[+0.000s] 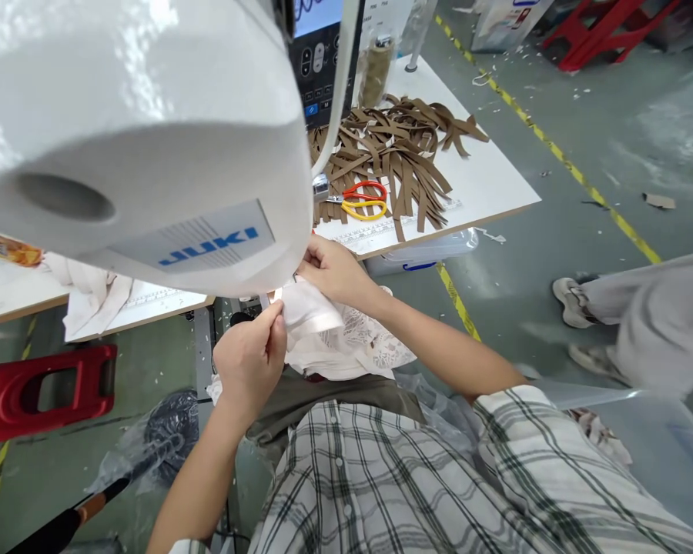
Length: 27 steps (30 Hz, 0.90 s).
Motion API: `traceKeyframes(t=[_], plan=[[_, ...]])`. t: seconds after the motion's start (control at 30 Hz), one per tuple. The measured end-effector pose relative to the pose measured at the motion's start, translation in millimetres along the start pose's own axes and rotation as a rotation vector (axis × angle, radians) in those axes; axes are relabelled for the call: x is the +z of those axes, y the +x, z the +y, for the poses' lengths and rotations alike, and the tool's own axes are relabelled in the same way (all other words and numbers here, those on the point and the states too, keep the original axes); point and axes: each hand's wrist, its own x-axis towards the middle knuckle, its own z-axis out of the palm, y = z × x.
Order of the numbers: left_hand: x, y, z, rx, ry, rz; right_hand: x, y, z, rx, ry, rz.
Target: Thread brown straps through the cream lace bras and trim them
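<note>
A pale pinkish-white garment (346,346) with lace lies across my lap and runs up toward the white sewing machine (208,146). My left hand (251,350) pinches its edge between thumb and fingers, just below the machine head. On the other side of the same cloth, my right hand (335,273) has its fingers closed on the fabric, close under the head. The machine's head hides the needle area and part of my right fingertips.
Brown fabric strips (404,154) and scissors with red and yellow handles (366,201) lie on the white table (497,181) at right. A thread cone (376,73) stands behind. A red stool (46,392) is at left; a person's legs (647,315) are at right.
</note>
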Motion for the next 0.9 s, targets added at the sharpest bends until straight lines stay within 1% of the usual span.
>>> traceKeyframes(t=[0.13,0.4,0.7,0.9], plan=[[-0.3,-1,-2,0.028,-0.011,0.015,-1,-3,0,0.005,0.055,-0.007],[-1.9,-2,-3,0.055,-0.032,0.023,-3,-12,11,0.013,0.155,-0.03],[-2.1,-4,-1,0.036,-0.057,0.035,-4,-15,15,0.001,0.157,-0.02],[-2.0,-8,-4,-0.018,-0.096,0.035,-5,-17,14,0.014,0.165,-0.025]])
